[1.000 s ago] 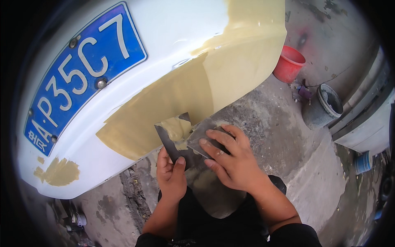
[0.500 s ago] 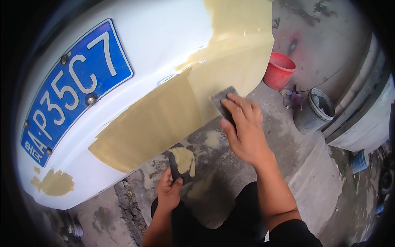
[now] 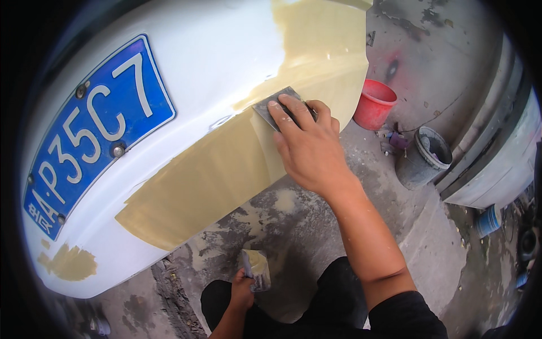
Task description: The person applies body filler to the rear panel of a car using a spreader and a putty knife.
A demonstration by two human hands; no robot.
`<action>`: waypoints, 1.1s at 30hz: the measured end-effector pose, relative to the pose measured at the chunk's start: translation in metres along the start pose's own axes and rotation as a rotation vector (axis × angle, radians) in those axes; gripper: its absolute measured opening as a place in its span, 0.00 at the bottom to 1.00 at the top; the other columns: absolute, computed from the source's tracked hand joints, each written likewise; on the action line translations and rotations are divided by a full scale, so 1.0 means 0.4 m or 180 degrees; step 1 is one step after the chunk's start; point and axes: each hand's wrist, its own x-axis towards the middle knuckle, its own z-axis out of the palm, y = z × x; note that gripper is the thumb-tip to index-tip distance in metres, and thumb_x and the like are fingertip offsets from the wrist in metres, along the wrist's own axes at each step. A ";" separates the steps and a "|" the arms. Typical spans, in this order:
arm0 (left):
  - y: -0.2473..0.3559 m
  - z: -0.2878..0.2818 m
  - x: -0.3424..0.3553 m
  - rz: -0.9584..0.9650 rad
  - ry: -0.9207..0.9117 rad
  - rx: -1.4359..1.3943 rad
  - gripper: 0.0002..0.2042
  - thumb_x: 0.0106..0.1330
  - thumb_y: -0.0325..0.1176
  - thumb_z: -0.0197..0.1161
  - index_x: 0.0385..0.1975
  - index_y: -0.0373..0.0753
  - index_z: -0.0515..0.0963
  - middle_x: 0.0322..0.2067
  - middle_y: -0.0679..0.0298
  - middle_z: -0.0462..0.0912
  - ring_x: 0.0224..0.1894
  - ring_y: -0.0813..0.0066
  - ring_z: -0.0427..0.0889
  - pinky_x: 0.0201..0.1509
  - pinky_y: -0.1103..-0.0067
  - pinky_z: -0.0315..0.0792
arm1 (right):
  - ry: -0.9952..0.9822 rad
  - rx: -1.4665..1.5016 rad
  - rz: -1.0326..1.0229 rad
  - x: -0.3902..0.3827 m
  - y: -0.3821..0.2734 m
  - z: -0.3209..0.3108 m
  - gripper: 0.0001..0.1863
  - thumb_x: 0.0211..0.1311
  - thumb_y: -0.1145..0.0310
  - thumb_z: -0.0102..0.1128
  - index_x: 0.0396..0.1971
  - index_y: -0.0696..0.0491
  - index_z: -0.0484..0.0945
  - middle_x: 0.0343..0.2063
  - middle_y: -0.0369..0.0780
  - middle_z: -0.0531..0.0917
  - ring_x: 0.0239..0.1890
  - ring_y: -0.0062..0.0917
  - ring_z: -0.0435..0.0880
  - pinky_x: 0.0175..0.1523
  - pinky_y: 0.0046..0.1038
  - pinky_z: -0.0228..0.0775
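Note:
My right hand (image 3: 314, 151) is closed on a flat grey putty spreader (image 3: 264, 111), its fingers pressed over the blade. The spreader lies against the white car bumper (image 3: 203, 73), at the upper right part of a broad beige putty patch (image 3: 197, 181). Lower down, between my knees, my left hand (image 3: 241, 290) grips a second flat spreader (image 3: 261, 281) by its edge. A dab of beige putty (image 3: 257, 260) sits on that one. Lighter beige filler (image 3: 316, 39) covers the bumper's right corner, and a small putty smear (image 3: 70, 263) marks its lower left.
A blue licence plate (image 3: 101, 124) is bolted to the bumper at left. On the floor to the right stand a red bucket (image 3: 375, 104), a grimy grey bucket (image 3: 422, 161) and a blue-and-white can (image 3: 488, 221). A pale panel (image 3: 497, 169) leans at far right.
My right hand has moved up and left with its spreader, onto the bumper's putty. My left hand has dropped lower, and its spreader is turned differently. The view has shifted slightly.

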 end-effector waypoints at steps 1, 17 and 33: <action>0.002 0.008 0.002 -0.0003 -0.0044 0.0050 0.23 0.51 0.13 0.45 0.49 0.33 0.70 0.44 0.55 0.80 0.45 0.62 0.81 0.53 0.67 0.75 | -0.0039 -0.0047 0.0027 0.000 -0.001 0.004 0.24 0.58 0.68 0.57 0.57 0.49 0.72 0.59 0.38 0.71 0.54 0.47 0.67 0.53 0.45 0.62; -0.021 0.012 0.019 -0.0110 -0.0062 0.0086 0.23 0.51 0.14 0.47 0.50 0.32 0.71 0.45 0.55 0.79 0.45 0.63 0.81 0.50 0.67 0.77 | 0.0007 0.0157 -0.0013 -0.040 -0.030 0.056 0.24 0.56 0.69 0.58 0.56 0.49 0.73 0.57 0.39 0.71 0.54 0.50 0.66 0.53 0.46 0.60; 0.020 0.034 -0.028 -0.0130 0.0261 0.0103 0.22 0.53 0.14 0.47 0.50 0.35 0.70 0.45 0.57 0.79 0.47 0.64 0.80 0.54 0.68 0.75 | -0.0314 0.0405 -0.0001 -0.226 0.020 0.178 0.28 0.52 0.71 0.63 0.57 0.49 0.73 0.58 0.40 0.71 0.54 0.50 0.67 0.54 0.48 0.61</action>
